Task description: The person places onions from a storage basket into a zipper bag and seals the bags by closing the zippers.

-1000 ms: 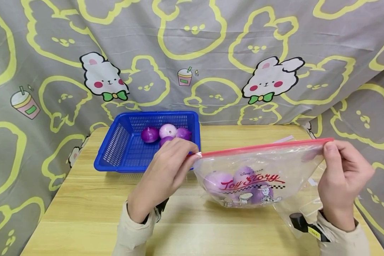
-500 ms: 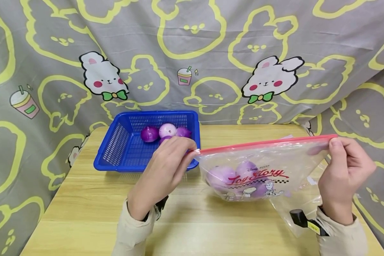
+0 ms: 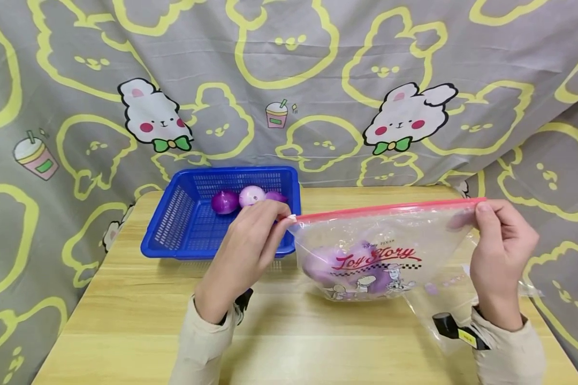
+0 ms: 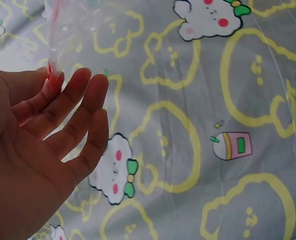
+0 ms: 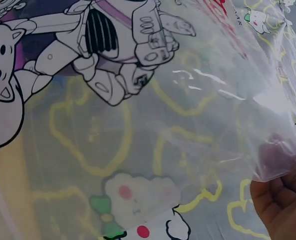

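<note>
Between my hands hangs a clear zip bag [image 3: 433,256] with a red seal strip along its top and "Toy Story" printed in red. Several purple onions [image 3: 318,264] lie at its bottom, blurred through the plastic. My left hand [image 3: 245,246] pinches the left end of the strip, by a small white slider [image 3: 293,218]. In the left wrist view, thumb and index finger hold the red end while the other fingers are apart from it. At the upper right corner, my right hand [image 3: 503,256] grips the bag between thumb and curled fingers.
A blue basket [image 3: 173,214] with several purple onions [image 3: 225,202] stands behind my left hand, which hides part of it. Another clear plastic bag [image 3: 443,305] lies flat on the wooden table [image 3: 125,321] at the right. A patterned curtain [image 3: 318,64] surrounds the table.
The bag first rose slightly to the right, then shifted back left. Both hands moved with it, and each keeps its hold on its end of the strip.
</note>
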`<state>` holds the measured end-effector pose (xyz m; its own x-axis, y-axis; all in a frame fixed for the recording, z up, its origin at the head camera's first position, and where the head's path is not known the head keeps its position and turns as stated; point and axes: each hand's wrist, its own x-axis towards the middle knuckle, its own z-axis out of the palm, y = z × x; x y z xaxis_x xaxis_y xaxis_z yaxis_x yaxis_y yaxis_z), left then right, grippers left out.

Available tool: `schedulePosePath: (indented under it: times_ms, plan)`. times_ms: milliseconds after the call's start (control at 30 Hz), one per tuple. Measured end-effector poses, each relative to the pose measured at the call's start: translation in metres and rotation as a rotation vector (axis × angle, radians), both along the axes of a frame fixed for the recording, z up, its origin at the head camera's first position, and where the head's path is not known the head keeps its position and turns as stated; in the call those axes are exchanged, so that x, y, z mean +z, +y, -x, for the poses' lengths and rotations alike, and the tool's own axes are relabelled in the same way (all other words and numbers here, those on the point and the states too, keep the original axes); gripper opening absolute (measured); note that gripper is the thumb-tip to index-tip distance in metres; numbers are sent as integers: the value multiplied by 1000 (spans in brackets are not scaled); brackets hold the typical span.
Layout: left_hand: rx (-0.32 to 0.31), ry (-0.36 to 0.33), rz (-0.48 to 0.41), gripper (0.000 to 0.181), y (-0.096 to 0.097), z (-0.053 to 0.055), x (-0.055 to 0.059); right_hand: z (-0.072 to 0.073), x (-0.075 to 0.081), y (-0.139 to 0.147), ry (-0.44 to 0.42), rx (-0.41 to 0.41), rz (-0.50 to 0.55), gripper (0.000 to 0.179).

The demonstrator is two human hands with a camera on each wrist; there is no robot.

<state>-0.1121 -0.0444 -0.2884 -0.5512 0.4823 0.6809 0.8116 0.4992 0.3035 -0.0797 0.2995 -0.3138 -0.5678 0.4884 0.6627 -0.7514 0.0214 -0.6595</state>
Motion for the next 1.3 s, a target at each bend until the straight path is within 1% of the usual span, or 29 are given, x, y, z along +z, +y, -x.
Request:
schedulePosePath:
  times_ms: [33,133,300,333,400,467,500,533,600,700,800,900,1000,1100,1133,1200,1300]
  plan:
    - [10,-2,0,10,0,1,-1,1,-2,1,-27,14,-29,24]
    - [26,-24,6,9,0,6,-5,4,-9,4,-85,58,-63,24]
    - [55,-90,48,10,-1,17,-14,10,-15,5,-249,42,-129,28]
    - [65,-105,65,10,-1,20,-16,11,-17,5,-291,25,-161,29]
    - [82,-133,100,11,0,26,-21,14,-20,6,-357,-37,-259,28]
    - [99,-153,137,10,-1,30,-24,15,-23,6,-392,-108,-357,26]
    - [108,-162,152,10,-1,32,-26,15,-24,5,-404,-158,-418,25]
    - [115,-170,162,9,-1,33,-28,14,-24,4,-410,-209,-475,24]
    - [124,-182,176,9,-2,33,-29,13,-24,1,-402,-276,-540,21]
    - [117,-188,187,13,-1,33,-30,10,-22,-4,-377,-312,-590,18]
    - [79,-173,190,22,3,31,-29,9,-19,-9,-352,-307,-603,17]
    - [59,-137,192,24,5,28,-28,11,-18,-12,-324,-278,-609,16]
    - [65,-99,188,16,5,24,-28,15,-18,-12,-305,-239,-612,16]
    - [76,-67,180,6,5,19,-27,17,-17,-8,-320,-189,-611,16]
    - [75,-61,179,5,6,18,-27,16,-16,-5,-332,-174,-620,17]
    - [68,-58,181,7,7,18,-27,12,-15,3,-387,-163,-666,20]
    - [71,-78,171,5,10,23,-29,7,-17,19,-515,-175,-790,30]
